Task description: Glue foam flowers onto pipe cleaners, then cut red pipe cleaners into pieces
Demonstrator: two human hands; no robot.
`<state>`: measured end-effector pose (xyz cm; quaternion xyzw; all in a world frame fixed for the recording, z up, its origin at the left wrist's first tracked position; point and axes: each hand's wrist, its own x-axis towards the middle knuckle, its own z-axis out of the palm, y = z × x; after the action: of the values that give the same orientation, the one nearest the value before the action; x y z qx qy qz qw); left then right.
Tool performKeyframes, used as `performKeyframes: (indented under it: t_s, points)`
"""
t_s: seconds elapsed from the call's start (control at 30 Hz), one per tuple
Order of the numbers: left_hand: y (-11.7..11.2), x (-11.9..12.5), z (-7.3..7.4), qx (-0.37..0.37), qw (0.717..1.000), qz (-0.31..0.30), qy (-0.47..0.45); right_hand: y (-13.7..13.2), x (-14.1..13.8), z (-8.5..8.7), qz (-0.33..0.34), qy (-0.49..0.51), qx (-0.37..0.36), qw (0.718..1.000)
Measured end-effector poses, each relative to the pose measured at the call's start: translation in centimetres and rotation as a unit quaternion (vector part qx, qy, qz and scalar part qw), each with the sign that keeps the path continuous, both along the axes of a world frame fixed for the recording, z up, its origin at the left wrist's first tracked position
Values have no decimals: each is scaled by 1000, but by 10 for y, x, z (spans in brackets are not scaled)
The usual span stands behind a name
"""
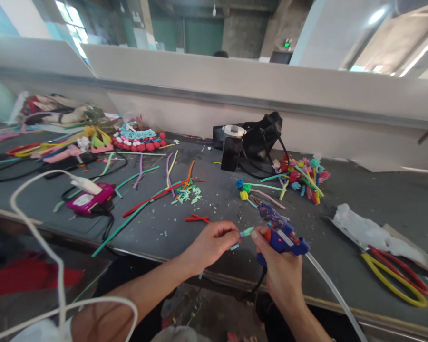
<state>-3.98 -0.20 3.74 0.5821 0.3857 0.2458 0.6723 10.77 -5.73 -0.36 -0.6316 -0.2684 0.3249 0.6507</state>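
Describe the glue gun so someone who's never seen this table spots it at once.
At the near edge of the dark table, find the right hand. The glue gun is the blue tool it grips, with a clear stick trailing from the back. Unlike the fuzzy stems beyond it, it shows a small glowing red light.

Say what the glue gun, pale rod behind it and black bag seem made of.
Glue gun: probably hard plastic, smooth blue moulded body. Pale rod: likely glue, smooth and translucent-looking. Black bag: leather or imitation, given soft folds and faint sheen.
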Motion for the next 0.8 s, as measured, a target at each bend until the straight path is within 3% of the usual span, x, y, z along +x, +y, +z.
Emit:
performKeyframes:
  t_s: [0.37,0.53,0.8]
  points:
    - [11,-9,-13,-89,992,30,-85,-6,12,7,6,-11,25,1000]
    - [13,-12,-14,-65,992,34,-102,-8,12,1,43,-4,23,999]
    - [13,-13,-11,-39,995,38,-85,-5,10,2,18,-8,17,1000]
